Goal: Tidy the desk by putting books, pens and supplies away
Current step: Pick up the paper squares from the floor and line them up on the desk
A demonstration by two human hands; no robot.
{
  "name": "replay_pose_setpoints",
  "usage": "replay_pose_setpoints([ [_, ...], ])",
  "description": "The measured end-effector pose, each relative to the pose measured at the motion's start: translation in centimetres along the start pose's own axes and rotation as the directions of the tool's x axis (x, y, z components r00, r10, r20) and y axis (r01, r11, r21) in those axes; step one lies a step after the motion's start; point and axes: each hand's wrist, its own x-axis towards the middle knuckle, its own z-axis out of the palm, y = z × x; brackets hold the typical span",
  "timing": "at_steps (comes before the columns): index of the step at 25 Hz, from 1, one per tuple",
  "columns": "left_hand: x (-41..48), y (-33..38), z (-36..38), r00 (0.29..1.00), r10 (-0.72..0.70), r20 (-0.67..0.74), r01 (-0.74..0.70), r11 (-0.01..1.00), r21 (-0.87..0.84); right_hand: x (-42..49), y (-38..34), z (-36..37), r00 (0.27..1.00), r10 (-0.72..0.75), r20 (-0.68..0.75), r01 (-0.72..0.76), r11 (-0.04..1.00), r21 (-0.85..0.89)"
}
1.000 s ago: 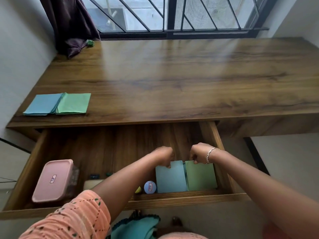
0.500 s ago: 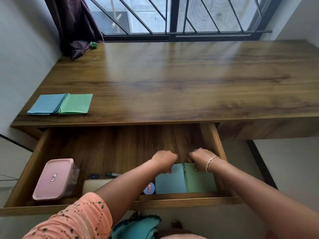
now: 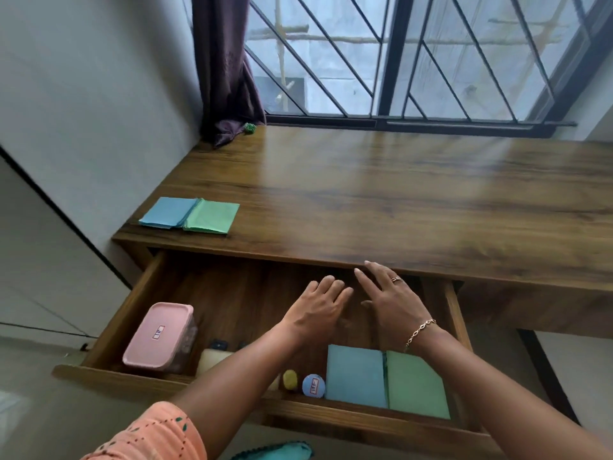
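Note:
A blue and green book (image 3: 384, 378) lies flat in the front right corner of the open wooden drawer (image 3: 132, 317). Both of my hands hover above the drawer, behind that book and apart from it. My left hand (image 3: 318, 305) is open with fingers spread, holding nothing. My right hand (image 3: 388, 297), with a ring and a bracelet, is open too, its fingertips near the desk's front edge. A second blue and green book (image 3: 190, 215) lies on the desk top (image 3: 398, 207) at its left end.
In the drawer sit a pink lidded box (image 3: 157, 336) at the left, a cream block (image 3: 212, 360), a small yellow piece (image 3: 289, 380) and a round blue cap (image 3: 313, 385). A dark curtain (image 3: 225, 78) hangs at the desk's back left corner, below the barred window.
Both hands let go of the book in the drawer, opened, and rose toward the desk edge. The view tilted up and to the left.

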Motion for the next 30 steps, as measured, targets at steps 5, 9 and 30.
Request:
replay_pose_setpoints([
  [5, -1.5, -4.7, -2.4, 0.976, -0.216, 0.011, 0.216, 0.976, -0.028, 4.5, -2.7, -1.2, 0.998, -0.005, 0.063, 0.005, 1.0, -0.011],
  [9, -3.3, -9.6, -3.8, 0.937, -0.338, 0.086, 0.342, 0.939, -0.036, 8.3, -6.0, -1.4, 0.995, -0.04, 0.091, 0.031, 0.994, 0.108],
  [30, -7.0, -36.9, -5.2, 0.563, -0.737, 0.374, 0.809, 0.584, -0.068, 31.4, -18.9, -2.5, 0.962, -0.021, 0.27, -0.054, 0.962, 0.267],
])
